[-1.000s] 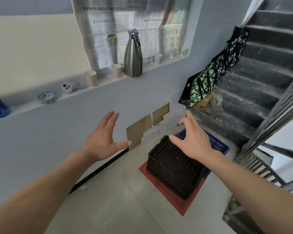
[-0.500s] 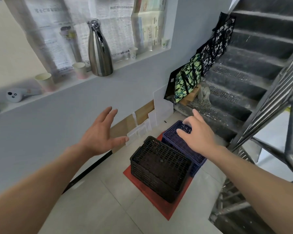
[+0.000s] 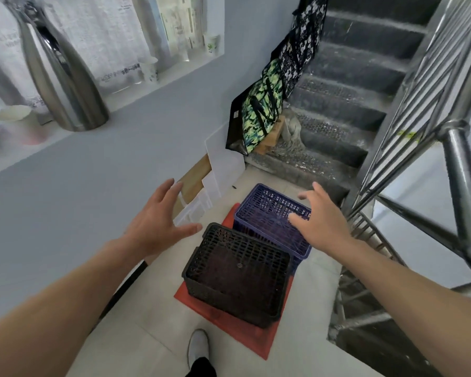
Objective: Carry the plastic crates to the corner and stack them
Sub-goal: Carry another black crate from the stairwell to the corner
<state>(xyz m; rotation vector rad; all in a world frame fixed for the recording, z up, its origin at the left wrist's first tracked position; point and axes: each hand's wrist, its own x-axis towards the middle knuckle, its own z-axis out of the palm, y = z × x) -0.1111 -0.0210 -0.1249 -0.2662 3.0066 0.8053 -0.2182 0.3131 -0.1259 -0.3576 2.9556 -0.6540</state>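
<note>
Hemming black crate (image 3: 237, 276), blue crate (image 3: 269, 213): wall (image 3: 65, 200), railing (image 3: 457, 170), stairs (image 3: 337, 131).

Both hands are reaching out with fingers spread, the left hand (image 3: 158, 221) hovering beside the black crate (image 3: 237, 276) and the right hand (image 3: 321, 221) over the blue crate (image 3: 269, 213). The crates are sitting side by side on a red mat (image 3: 229, 325) below the stairs (image 3: 346, 104).

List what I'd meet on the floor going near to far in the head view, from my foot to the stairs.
White shoe → black crate → blue crate → bottom stair step.
</note>
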